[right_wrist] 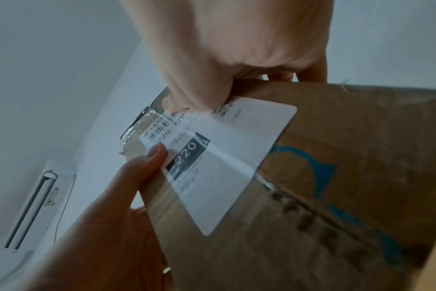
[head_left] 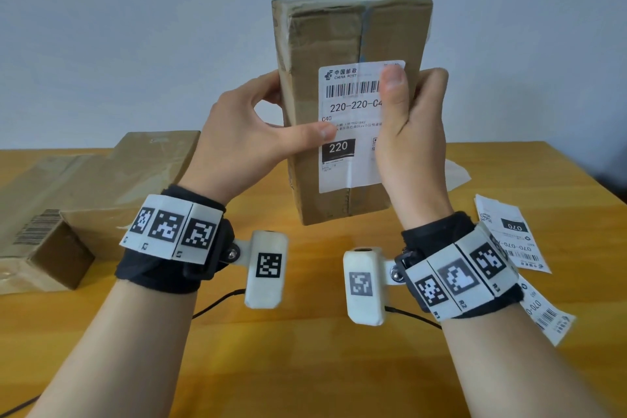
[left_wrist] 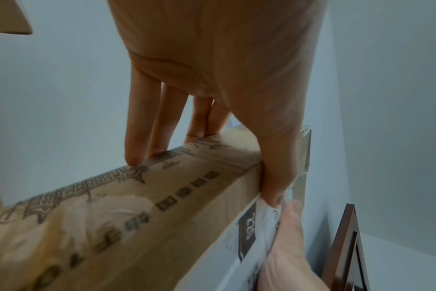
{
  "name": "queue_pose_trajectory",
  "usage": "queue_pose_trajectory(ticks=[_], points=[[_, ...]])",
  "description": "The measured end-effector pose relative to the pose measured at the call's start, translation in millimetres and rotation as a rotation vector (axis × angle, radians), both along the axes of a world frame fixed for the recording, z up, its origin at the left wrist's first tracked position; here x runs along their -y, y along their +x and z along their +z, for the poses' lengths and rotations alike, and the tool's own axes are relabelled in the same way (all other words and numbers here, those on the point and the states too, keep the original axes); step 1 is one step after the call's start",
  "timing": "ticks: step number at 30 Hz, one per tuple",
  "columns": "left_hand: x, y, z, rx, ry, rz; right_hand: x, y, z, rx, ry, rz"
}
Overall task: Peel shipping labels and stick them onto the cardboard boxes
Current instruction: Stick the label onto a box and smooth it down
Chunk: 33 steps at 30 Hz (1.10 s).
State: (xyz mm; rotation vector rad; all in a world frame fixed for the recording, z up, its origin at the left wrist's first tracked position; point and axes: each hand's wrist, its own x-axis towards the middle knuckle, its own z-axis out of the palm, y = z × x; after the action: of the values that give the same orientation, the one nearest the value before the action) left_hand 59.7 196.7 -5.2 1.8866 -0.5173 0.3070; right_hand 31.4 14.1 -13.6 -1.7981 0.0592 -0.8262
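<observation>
Both forearms frame the view; the left hand [head_left: 251, 132] grips the cardboard box [head_left: 353, 44] upright above the table [head_left: 305, 366], thumb pinning the shipping label [head_left: 349, 126], while the right hand [head_left: 410, 132] clasps the other edge, thumb pressing it flat — likely smoothing; its fingers hide behind; spare labels [head_left: 509, 234] lie partly covered.

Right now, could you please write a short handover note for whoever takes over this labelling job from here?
Left hand: grips the upright cardboard box by its left edge, thumb on the 220 label.
Right hand: holds the box's right side, thumb pressing the label's top right corner.
Done: the 220 label is stuck on the box's facing side, held above the table.
Left: smooth it down, set the box aside, then peel the loose labels at the right for the other boxes at the left.
</observation>
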Motion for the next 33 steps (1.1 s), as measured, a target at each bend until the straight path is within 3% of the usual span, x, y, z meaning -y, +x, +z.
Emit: queue_pose_trajectory(ticks=[12,33], points=[[-4.1,2.0,-0.7,-0.046,0.047,0.003,1.9,-2.6,3.7,-0.056,0.109,0.068],[-8.9,-0.9,-0.1,-0.186,-0.193,0.038,7.6,8.2,-7.5,0.035,0.134,0.166]])
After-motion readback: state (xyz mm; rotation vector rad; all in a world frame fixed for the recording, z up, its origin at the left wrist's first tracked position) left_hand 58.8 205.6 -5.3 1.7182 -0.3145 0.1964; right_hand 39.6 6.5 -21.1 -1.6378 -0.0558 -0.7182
